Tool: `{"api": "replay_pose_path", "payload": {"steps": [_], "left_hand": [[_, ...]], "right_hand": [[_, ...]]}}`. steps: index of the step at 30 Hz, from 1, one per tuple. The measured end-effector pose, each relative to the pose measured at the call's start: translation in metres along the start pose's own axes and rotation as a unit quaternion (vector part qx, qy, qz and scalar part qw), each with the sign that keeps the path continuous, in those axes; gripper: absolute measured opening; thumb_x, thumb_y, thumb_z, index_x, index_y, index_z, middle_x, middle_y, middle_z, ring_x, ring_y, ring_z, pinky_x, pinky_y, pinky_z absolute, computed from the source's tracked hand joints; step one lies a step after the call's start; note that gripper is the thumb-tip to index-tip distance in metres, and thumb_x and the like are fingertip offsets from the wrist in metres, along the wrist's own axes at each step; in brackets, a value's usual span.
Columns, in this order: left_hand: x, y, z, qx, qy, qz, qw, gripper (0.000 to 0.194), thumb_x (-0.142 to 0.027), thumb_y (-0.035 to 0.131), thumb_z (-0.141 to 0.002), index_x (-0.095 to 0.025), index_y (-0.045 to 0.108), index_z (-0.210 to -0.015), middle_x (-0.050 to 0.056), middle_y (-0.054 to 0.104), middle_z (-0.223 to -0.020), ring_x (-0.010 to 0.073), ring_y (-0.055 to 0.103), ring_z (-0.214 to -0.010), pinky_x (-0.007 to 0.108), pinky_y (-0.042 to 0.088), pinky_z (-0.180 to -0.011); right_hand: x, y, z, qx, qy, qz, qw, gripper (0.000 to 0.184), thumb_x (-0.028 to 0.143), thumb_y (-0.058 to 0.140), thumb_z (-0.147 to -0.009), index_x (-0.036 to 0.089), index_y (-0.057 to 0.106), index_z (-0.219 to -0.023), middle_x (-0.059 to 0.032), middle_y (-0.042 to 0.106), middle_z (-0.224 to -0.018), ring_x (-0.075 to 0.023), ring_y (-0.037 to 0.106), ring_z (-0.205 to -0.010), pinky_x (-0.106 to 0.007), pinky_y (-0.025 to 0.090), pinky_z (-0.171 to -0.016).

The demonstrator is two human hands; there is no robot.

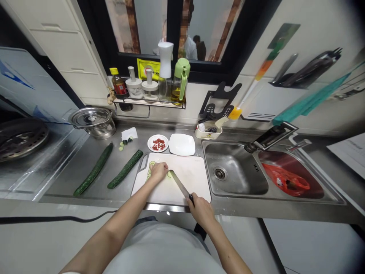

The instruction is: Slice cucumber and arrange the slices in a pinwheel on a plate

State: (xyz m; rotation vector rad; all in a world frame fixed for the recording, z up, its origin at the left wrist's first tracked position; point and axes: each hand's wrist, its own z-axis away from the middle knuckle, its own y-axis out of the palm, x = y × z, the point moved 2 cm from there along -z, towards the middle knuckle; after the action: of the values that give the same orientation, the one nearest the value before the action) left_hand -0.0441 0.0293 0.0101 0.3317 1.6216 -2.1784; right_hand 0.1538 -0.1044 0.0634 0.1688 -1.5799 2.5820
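Knife (179, 182): mid-board, tip toward eleven; I judge it stiff, light, best held by its handle (191, 197), which my right hand (202, 209) wraps, fingers curled. Cucumber slices (152, 163): ten o'clock on the cutting board (192, 173); probably slippery, fragile. Left hand (159, 172): fingers bunched, partly blocking slices; pinch, cannot tell. Around: white plate (182, 144), twelve; sink (242, 167), three.

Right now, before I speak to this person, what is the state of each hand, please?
Left hand: bent over the cutting board, beside green slices; its grip cannot be told.
Right hand: closed, holding the knife.
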Motion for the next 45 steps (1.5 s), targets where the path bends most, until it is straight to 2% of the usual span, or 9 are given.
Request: {"api": "replay_pose_path", "payload": {"steps": [20, 25, 30, 34, 40, 45], "left_hand": [[0.0, 0.001, -0.006, 0.012, -0.002, -0.015, 1.0, 0.015, -0.028, 0.06, -0.076, -0.025, 0.069, -0.088, 0.004, 0.072, -0.098, 0.0229, 0.059, -0.101, 0.036, 0.031, -0.089], [0.0, 0.001, -0.007, 0.018, 0.0, -0.014, 1.0, 0.014, -0.028, 0.06, -0.076, -0.025, 0.068, -0.088, 0.003, 0.072, -0.098, 0.0222, 0.059, -0.101, 0.035, 0.031, -0.089], [-0.001, 0.0, -0.006, 0.016, 0.004, -0.014, 1.0, 0.013, -0.028, 0.06, -0.077, -0.025, 0.068, -0.087, 0.003, 0.072, -0.098, 0.0226, 0.058, -0.103, 0.037, 0.03, -0.091], [-0.001, -0.001, -0.006, 0.02, 0.001, -0.015, 1.0, 0.014, -0.029, 0.061, -0.076, -0.025, 0.068, -0.088, 0.004, 0.072, -0.099, 0.0227, 0.059, -0.102, 0.036, 0.03, -0.091], [0.0, -0.001, -0.006, 0.016, 0.002, -0.017, 1.0, 0.014, -0.029, 0.062, -0.077, -0.024, 0.067, -0.089, 0.005, 0.072, -0.1, 0.0233, 0.059, -0.103, 0.037, 0.03, -0.091], [-0.001, -0.002, -0.006, 0.023, 0.005, -0.025, 0.999, 0.013, -0.03, 0.061, -0.078, -0.024, 0.067, -0.089, 0.004, 0.072, -0.1, 0.0226, 0.058, -0.103, 0.037, 0.03, -0.092]], "right_hand": [[0.006, -0.007, -0.003, 0.043, -0.013, 0.06, 0.997, 0.031, 0.032, 0.031, -0.097, 0.017, 0.057, -0.105, -0.012, 0.07, -0.096, -0.0248, 0.067, -0.091, -0.031, 0.042, -0.069], [0.004, -0.013, -0.009, 0.06, -0.015, 0.059, 0.996, 0.031, 0.031, 0.033, -0.097, 0.016, 0.058, -0.106, -0.0135, 0.07, -0.099, -0.0254, 0.067, -0.093, -0.031, 0.043, -0.069], [0.001, -0.008, -0.012, 0.065, -0.014, 0.054, 0.996, 0.032, 0.033, 0.032, -0.097, 0.016, 0.058, -0.106, -0.0137, 0.07, -0.099, -0.0242, 0.067, -0.092, -0.03, 0.043, -0.069], [0.002, -0.008, -0.007, 0.07, -0.001, 0.046, 0.996, 0.033, 0.034, 0.032, -0.097, 0.016, 0.058, -0.106, -0.0138, 0.069, -0.1, -0.0243, 0.067, -0.093, -0.031, 0.043, -0.071], [0.004, -0.02, 0.002, 0.097, 0.014, 0.047, 0.994, 0.033, 0.032, 0.034, -0.097, 0.015, 0.058, -0.11, -0.0156, 0.068, -0.104, -0.0252, 0.065, -0.099, -0.031, 0.043, -0.073], [0.003, -0.017, -0.003, 0.083, 0.001, 0.041, 0.996, 0.031, 0.031, 0.033, -0.097, 0.016, 0.058, -0.108, -0.0145, 0.069, -0.102, -0.0249, 0.066, -0.096, -0.031, 0.043, -0.072]]}}
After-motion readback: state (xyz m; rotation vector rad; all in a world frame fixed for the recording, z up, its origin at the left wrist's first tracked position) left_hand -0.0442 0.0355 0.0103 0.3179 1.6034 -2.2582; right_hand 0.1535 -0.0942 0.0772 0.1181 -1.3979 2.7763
